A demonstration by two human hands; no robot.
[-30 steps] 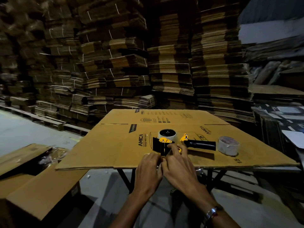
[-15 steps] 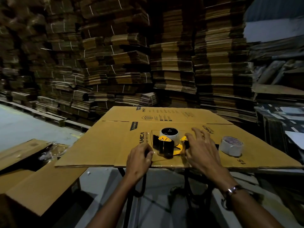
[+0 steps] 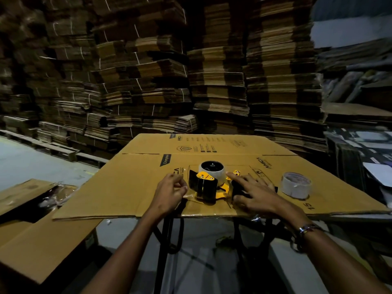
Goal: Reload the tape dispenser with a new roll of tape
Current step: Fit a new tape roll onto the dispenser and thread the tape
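A black and yellow tape dispenser (image 3: 209, 185) lies on its side on a flat cardboard sheet (image 3: 135, 183), with a white tape roll (image 3: 212, 169) seated on its hub. My right hand (image 3: 253, 193) lies over the dispenser's black handle, fingers spread, index finger pointing toward the roll. Just left of the dispenser, my left hand (image 3: 169, 193) has its fingertips pinched together at the sheet; a thin clear strip of tape may run from them, but that is too faint to tell. A second tape roll (image 3: 296, 187) stands apart at the right.
The cardboard sheet rests on a black metal stand (image 3: 167, 236). Tall stacks of flattened cartons (image 3: 148, 81) fill the background. A cardboard box (image 3: 40, 236) with crumpled plastic on it sits low at the left, above the grey floor (image 3: 31, 164).
My right hand has gone from the front of the dispenser to its handle on the right. My left hand shifted left and slightly forward, away from my right hand.
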